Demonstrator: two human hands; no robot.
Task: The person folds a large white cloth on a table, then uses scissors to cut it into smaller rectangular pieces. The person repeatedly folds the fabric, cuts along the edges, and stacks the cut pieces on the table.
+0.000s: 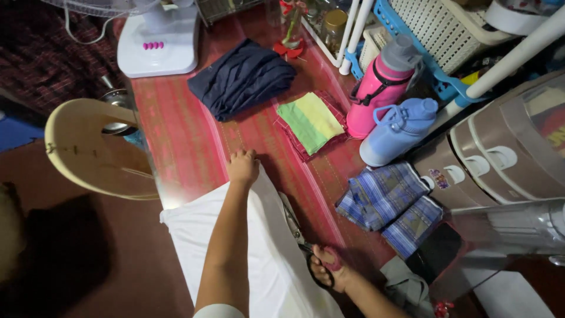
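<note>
A white cloth (206, 235) lies spread on the red patterned table (176, 129) in front of me. My left hand (242, 168) presses flat on the cloth's far edge, fingers closed down on the fabric. My right hand (326, 268) grips the black handles of a pair of scissors (297, 232), whose blades lie along the cloth's right edge, pointing away from me.
Beyond the cloth lie a folded navy garment (241, 76), a green-and-yellow folded cloth (311, 121) and blue plaid cloths (388, 200). Pink (382, 88) and blue (400, 129) bottles stand at right by plastic drawers (506, 153). A fan base (159, 44) and a round stool (88, 147) are at left.
</note>
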